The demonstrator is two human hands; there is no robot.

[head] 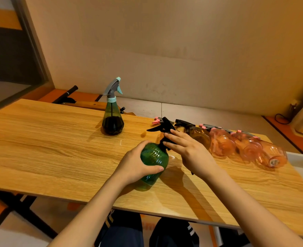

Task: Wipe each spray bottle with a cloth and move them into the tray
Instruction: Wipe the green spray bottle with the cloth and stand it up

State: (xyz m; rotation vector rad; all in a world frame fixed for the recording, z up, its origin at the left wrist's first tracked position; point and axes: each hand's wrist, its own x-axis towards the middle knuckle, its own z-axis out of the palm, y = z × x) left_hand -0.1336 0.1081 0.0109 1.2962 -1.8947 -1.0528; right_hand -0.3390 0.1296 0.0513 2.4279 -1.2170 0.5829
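1. Gripping the green spray bottle [154, 158] round its belly, our left hand [134, 166] curled its fingers over the far side and laid its thumb across the near side, the forearm reaching in from the lower left.
2. We held that bottle tilted just above the wooden table [49, 148], near the front edge, its black trigger head [162, 126] pointing away from us.
3. Our right hand [188, 150] lay over the bottle's neck with the fingers stretched out nearly straight and pointing left; something dark showed beneath them, but we could not tell whether it was a cloth or whether the hand grasped anything, so that grip stayed uncertain to us.
4. We counted six spray bottles in all: the green one in hand, one dark teal bottle [113, 120] standing upright towards the back of the table with a grey and light-blue trigger, and four lying on their sides in a row to the right.
5. Of those four, one was an amber bottle [197, 134] with a black trigger, just beyond our right hand, and three were pink bottles [222, 143], touching one another.
6. A white tray [302, 161] showed at the table's right edge, beside the last pink bottle.
7. We could read no label or writing on any bottle.
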